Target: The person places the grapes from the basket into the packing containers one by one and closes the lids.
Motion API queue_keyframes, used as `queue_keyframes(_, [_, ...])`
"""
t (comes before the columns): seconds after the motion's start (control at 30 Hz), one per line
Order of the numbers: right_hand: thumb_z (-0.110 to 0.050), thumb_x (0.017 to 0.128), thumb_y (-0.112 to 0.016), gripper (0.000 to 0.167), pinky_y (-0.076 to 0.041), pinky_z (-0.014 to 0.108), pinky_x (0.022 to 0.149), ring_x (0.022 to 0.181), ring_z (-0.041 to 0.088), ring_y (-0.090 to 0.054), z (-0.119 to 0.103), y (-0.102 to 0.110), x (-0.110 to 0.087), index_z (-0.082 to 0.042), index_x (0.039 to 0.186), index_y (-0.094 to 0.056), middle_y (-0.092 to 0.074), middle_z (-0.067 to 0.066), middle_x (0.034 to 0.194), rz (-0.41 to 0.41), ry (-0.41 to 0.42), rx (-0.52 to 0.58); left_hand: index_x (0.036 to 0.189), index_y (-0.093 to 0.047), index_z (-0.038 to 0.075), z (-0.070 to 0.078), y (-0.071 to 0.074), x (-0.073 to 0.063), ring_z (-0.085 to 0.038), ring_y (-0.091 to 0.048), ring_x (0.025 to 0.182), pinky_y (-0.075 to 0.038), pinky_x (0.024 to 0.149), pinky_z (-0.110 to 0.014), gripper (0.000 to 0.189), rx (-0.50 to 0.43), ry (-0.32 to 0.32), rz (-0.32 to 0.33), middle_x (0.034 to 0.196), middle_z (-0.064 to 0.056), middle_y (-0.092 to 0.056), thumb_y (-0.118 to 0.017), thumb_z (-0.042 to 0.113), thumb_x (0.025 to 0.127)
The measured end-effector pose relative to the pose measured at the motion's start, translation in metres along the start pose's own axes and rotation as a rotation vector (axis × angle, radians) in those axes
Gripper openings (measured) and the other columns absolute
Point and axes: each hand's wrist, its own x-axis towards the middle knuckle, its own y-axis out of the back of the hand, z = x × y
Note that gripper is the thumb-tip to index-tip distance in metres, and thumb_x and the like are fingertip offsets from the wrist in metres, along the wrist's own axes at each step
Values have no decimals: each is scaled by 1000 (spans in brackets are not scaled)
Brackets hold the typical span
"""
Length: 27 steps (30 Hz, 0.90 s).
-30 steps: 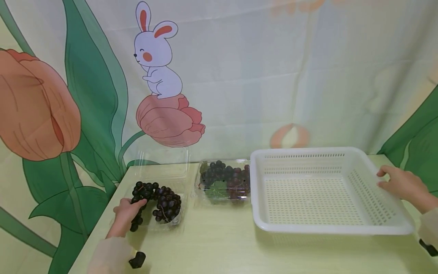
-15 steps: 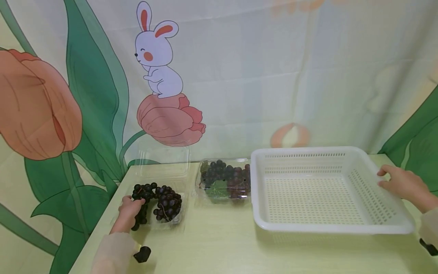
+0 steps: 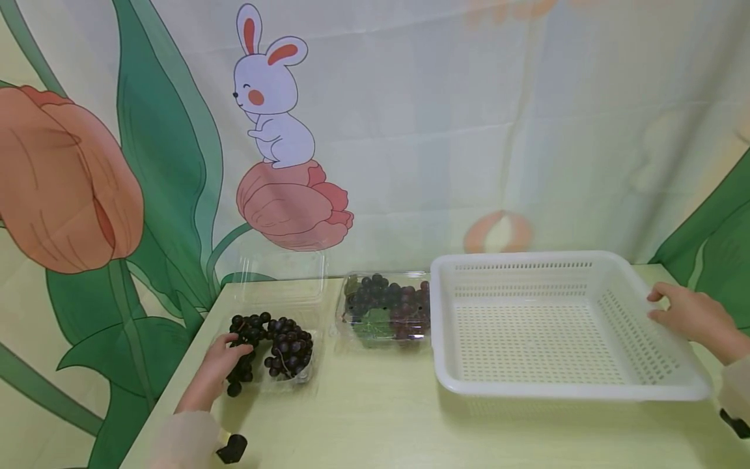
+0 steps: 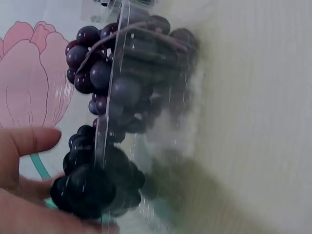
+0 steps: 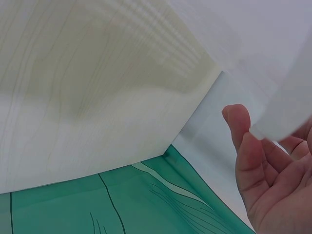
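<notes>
Dark grapes lie in two bunches in an open clear plastic clamshell box at the left of the table. My left hand [image 3: 219, 361] is at the left bunch [image 3: 240, 378]. In the left wrist view its thumb [image 4: 41, 140] stands off the grapes [image 4: 85, 190], while the other fingers reach along their far side. The right bunch [image 3: 289, 348] sits beside it, inside the box wall [image 4: 101, 141]. At the far right my right hand [image 3: 694, 319] grips the side rim of a white plastic basket [image 3: 568, 391], its fingertips [image 5: 239, 122] showing beyond the edge.
Behind the grapes the box's clear lid [image 3: 281, 277] stands raised. A closed clear box of grapes [image 3: 381, 312] stands mid-table, partly hidden by the basket. A printed curtain [image 3: 398, 130] hangs along the table's back edge.
My left hand has shifted slightly on the left bunch, and its thumb and forefinger have spread apart. The left bunch has moved slightly right. My right hand keeps its grip on the basket.
</notes>
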Motion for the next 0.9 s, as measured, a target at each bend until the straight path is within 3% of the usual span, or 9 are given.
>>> queue_keyframes(0.17, [-13, 83, -56, 29, -39, 30, 47, 55, 18, -51, -3, 1, -3, 7, 99, -45, -56, 18, 73, 8, 2, 4, 138, -13, 0, -5, 6, -4, -48, -6, 129, -16, 99, -61, 70, 97, -72, -113, 143, -28, -1, -45, 38, 89])
queue_keyframes(0.4, [-14, 83, -56, 29, -39, 30, 47, 55, 18, -51, -3, 1, -4, 7, 99, -44, -56, 17, 72, 8, 9, 5, 138, -18, -1, -8, 16, -12, -49, -8, 128, -25, 94, -60, 75, 230, -164, -247, 142, -29, -7, -53, 39, 86])
queue_keyframes(0.63, [-14, 83, -55, 28, -39, 30, 47, 54, 17, -52, -2, 1, -2, 7, 99, -44, -56, 17, 72, 2, 5, 15, 140, -17, 3, -10, 26, -19, -52, 11, 125, -18, 92, -66, 81, 287, -182, -372, 140, -31, 19, -63, 32, 80])
queue_keyframes(0.9, [-13, 83, -55, 28, -40, 30, 47, 54, 17, -52, -4, 0, -4, 7, 99, -44, -56, 17, 72, 4, 6, 12, 140, -14, -2, -17, 33, -21, -56, 16, 122, -18, 90, -67, 87, 272, -272, -482, 135, -32, 29, -70, 12, 74])
